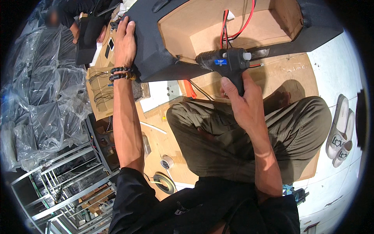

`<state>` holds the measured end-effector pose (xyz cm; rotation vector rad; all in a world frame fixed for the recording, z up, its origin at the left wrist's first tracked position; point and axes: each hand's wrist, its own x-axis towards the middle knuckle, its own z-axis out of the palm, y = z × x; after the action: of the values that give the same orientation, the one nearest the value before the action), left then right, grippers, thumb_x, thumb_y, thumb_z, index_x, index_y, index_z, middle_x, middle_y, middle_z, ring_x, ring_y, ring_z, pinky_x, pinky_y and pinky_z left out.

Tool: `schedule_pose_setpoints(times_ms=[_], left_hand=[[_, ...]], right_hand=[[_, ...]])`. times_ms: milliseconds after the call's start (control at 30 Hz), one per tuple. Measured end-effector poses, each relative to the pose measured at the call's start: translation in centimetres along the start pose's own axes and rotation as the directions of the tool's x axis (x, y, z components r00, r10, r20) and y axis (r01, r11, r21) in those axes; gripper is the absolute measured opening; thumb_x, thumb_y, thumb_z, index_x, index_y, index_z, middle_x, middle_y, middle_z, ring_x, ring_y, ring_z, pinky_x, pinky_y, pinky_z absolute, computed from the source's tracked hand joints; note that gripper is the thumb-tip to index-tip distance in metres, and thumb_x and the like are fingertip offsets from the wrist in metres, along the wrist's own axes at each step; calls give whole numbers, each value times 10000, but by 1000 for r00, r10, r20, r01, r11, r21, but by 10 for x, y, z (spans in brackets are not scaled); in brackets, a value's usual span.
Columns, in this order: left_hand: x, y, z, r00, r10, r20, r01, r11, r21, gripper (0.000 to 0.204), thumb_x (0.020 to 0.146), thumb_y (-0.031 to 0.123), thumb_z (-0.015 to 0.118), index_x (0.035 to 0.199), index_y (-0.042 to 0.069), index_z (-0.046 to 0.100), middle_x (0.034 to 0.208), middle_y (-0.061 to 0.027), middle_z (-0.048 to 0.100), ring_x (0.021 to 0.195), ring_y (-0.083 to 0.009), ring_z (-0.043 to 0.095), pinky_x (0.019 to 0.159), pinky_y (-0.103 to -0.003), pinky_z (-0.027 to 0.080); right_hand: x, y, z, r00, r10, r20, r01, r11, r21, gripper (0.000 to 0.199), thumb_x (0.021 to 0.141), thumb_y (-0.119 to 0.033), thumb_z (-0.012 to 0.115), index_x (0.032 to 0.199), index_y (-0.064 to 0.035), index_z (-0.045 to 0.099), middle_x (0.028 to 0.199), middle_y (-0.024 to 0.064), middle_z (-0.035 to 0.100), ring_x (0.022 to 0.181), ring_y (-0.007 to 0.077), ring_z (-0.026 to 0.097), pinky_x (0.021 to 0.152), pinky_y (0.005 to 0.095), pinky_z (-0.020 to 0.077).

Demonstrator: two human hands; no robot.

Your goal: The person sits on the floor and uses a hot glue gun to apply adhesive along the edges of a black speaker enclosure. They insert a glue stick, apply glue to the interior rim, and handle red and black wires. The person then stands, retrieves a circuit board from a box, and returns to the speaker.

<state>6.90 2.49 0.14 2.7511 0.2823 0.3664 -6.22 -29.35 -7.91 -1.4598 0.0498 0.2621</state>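
My right hand [248, 99] is wrapped round the handle of a black hot glue gun [226, 62], with a white glue stick end showing at its back. The gun's nozzle points left, beside the cut-out of a large black box [157, 54] with bare brown inner walls. My left hand [125, 43] lies along the box's left side, its fingers stretched out and touching the dark surface. Red and black wires [224, 29] hang inside the box's opening. Another short red and black wire [255, 65] sticks out behind the gun.
Cardboard [306, 74] lies under the box and my crossed legs. An orange-handled tool [190, 89], a tape roll [164, 183] and a small round container [166, 162] are nearby. Metal frames [70, 191] and plastic-wrapped goods [46, 97] stand left; slippers [341, 130] lie right. Another person [78, 19] sits at the upper left.
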Motion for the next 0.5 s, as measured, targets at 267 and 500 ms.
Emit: schedule_pose_setpoints(times_ms=[267, 500], left_hand=[[-1, -2, -1, 1000, -1, 10, 1, 1000, -30, 602, 1009, 467, 455, 1467, 77, 480, 1547, -217, 391, 1453, -335, 349, 1193, -384, 247], [3, -9, 0, 999, 50, 2, -50, 998, -27, 601, 1010, 461, 453, 1464, 68, 481, 1544, -226, 391, 1448, -345, 353, 1186, -387, 259]], right_hand=[[-1, -8, 2, 999, -36, 2, 36, 990, -135, 385, 950, -294, 633, 1125, 46, 585, 765, 261, 658, 766, 453, 681, 645, 451, 513], [-3, -9, 4, 1000, -30, -4, 29, 990, -140, 376, 950, -289, 638, 1110, 49, 591, 753, 249, 661, 732, 426, 690, 645, 436, 514]])
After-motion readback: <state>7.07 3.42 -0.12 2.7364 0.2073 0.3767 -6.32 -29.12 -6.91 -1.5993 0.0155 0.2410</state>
